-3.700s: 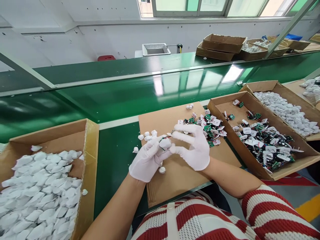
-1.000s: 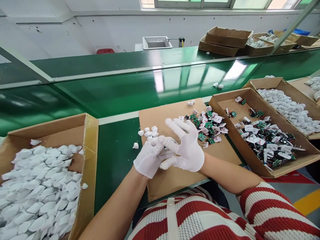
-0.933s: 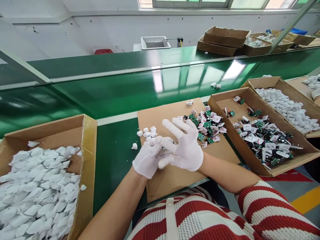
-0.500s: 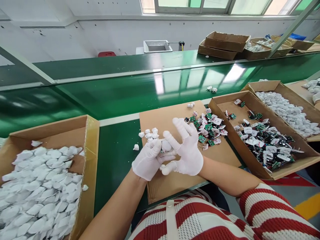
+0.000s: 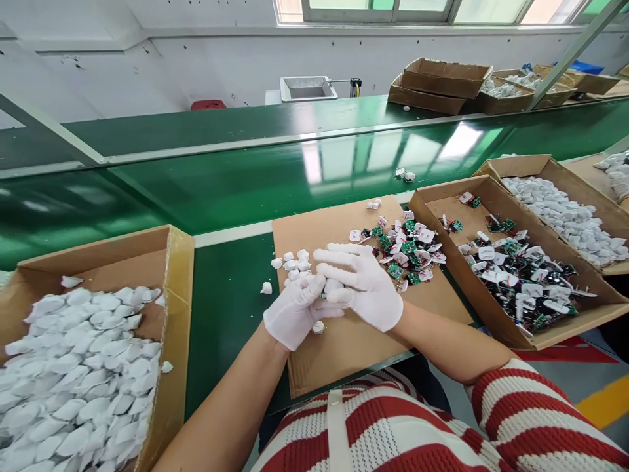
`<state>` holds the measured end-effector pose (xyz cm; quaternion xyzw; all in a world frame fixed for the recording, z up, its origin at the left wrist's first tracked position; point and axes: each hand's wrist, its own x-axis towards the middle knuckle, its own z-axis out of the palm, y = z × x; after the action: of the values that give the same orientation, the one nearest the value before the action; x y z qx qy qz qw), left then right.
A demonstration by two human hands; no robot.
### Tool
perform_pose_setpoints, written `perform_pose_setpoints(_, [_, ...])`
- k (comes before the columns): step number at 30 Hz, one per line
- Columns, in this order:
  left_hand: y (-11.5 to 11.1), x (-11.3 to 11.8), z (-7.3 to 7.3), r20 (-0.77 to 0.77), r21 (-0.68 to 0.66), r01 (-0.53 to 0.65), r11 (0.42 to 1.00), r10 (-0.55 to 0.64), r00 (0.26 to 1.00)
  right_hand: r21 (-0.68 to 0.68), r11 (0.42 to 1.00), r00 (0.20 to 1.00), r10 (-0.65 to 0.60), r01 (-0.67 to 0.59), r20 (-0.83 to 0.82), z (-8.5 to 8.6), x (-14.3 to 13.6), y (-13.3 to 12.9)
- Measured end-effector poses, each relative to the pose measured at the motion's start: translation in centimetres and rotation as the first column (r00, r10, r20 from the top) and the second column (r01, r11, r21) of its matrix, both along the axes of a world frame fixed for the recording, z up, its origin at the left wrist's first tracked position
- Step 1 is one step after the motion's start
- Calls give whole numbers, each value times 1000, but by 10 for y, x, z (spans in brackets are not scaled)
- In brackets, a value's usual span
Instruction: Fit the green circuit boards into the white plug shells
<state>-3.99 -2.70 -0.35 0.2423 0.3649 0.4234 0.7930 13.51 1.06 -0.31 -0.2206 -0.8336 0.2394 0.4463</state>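
Observation:
Both hands wear white gloves and meet over a cardboard sheet. My left hand is closed, with thumb and fingers gripping a small white rounded part, mostly covered by the gloves. Laid against that part from the right, my right hand has its fingers stretched out and slightly spread. Just below the hands sits a small white piece. Several white lumpy pieces lie beyond my left hand. Right of my right hand is a pile of small green circuit boards with white plates and wires.
A cardboard box of white shell-like pieces stands at left. At right, one box holds circuit assemblies and another white pieces. Beyond runs a green conveyor belt with two small parts. Brown cartons sit behind.
My right hand has come down from a raised, spread pose to lie flatter against the held part. The white piece beneath the hands is now uncovered. The parts on the belt have shifted left.

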Motion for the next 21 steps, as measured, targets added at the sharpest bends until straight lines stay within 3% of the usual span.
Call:
perform_pose_setpoints(3, [1, 1, 0, 40, 27, -4, 1000, 3, 999, -132, 989, 995, -59, 70, 83, -1, -3, 0])
perform_pose_setpoints(6, [1, 2, 2, 23, 38, 6, 999, -6, 1000, -113, 992, 987, -33, 51, 159, -1, -4, 3])
perform_pose_setpoints(9, [-1, 3, 7, 0, 56, 8, 998, -8, 1000, -116, 991, 990, -53, 68, 131, -2, -5, 2])
perform_pose_setpoints(12, [0, 0, 14, -121, 44, 52, 998, -47, 992, -75, 990, 992, -114, 118, 63, 0, -4, -1])
perform_pose_setpoints(15, [6, -10, 22, -337, -21, 29, 999, -35, 941, -168, 958, 970, -241, 234, -22, 9, 0, 7])
perform_pose_setpoints(17, [11, -18, 24, -509, 49, -131, 990, 138, 850, -241, 893, 921, -388, 379, 11, 18, 1, 25])
perform_pose_setpoints(18, [15, -21, 23, -596, 141, -214, 967, 256, 761, -229, 870, 899, -430, 436, 80, 23, 0, 37])
perform_pose_setpoints(20, [21, -27, 17, -734, 382, -248, 890, 455, 504, -139, 878, 870, -412, 459, 271, 29, -7, 66])
perform_pose_setpoints(21, [24, -28, 13, -779, 482, -167, 860, 508, 368, -97, 883, 844, -401, 460, 356, 31, -13, 81])
